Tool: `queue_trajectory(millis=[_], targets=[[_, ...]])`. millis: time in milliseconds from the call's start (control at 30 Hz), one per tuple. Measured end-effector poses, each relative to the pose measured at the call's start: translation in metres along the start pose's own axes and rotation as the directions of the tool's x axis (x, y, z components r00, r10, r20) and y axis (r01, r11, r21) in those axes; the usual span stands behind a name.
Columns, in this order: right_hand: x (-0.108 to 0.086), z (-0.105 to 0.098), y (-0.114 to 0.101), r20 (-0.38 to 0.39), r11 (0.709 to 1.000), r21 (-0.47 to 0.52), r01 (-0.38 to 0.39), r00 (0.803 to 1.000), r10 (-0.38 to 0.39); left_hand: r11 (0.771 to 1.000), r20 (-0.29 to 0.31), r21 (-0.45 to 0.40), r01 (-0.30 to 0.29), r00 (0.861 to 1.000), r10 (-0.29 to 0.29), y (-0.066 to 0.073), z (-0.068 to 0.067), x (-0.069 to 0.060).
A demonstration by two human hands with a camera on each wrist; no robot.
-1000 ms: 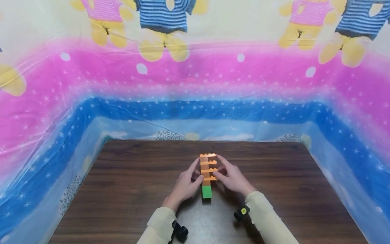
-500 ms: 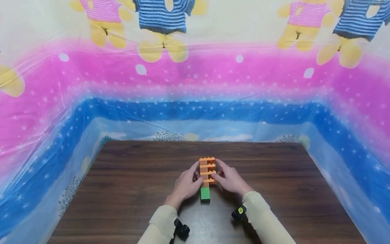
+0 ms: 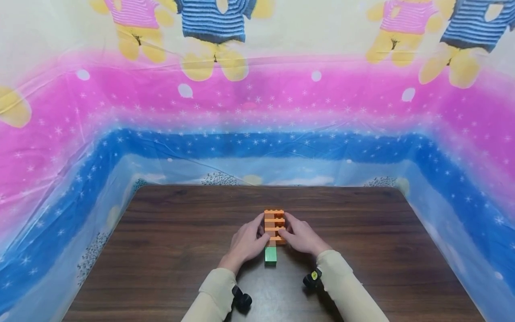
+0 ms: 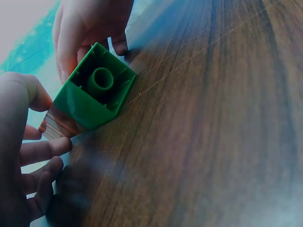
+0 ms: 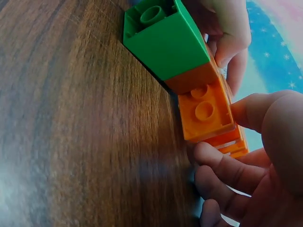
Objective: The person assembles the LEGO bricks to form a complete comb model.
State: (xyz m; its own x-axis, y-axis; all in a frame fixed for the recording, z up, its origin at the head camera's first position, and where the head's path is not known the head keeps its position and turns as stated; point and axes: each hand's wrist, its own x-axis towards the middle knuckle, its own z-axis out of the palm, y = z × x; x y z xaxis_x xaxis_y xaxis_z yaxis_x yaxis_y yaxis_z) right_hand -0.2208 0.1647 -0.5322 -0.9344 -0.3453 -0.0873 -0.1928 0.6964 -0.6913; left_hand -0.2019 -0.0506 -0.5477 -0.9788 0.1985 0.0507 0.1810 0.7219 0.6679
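A toy brick structure lies between the hands in the head view, its stack running away from the person. Its orange bricks (image 3: 273,221) form comb-like layers with gaps on the right side. A green brick (image 3: 271,256) forms the near end; the left wrist view shows its hollow underside (image 4: 101,81). The left hand (image 3: 246,241) grips the structure's left side between thumb and fingers. On the other side, the right hand (image 3: 303,235) holds an orange brick (image 5: 206,113), thumb on one face and fingers beneath. Whether the structure touches the table cannot be told.
A dark wood-grain table (image 3: 181,214) lies under the hands. A printed cloth (image 3: 257,145) with pink and blue bands stands behind it and along both sides. Black wrist cameras (image 3: 242,300) hang below the cuffs.
Both hands have drawn the brick structure slightly toward the person, and it looks a little shorter from the head camera. Their hold on it looks the same.
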Motion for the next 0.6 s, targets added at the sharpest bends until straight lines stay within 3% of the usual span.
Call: queue_trajectory(millis=[333,600], targets=[[0.0012,0.0017,-0.0054,-0.006,1.000,-0.018,-0.010,1.000,0.010,0.998,-0.013,0.056,0.015,1.000,-0.014,0.0004,0.0025,0.0032],[0.0040,0.0004,-0.0046,-0.007,1.000,-0.025,0.007,1.000,-0.007,0.999,0.004,0.022,0.037,0.999,-0.037,0.0024,0.0000,0.0060]])
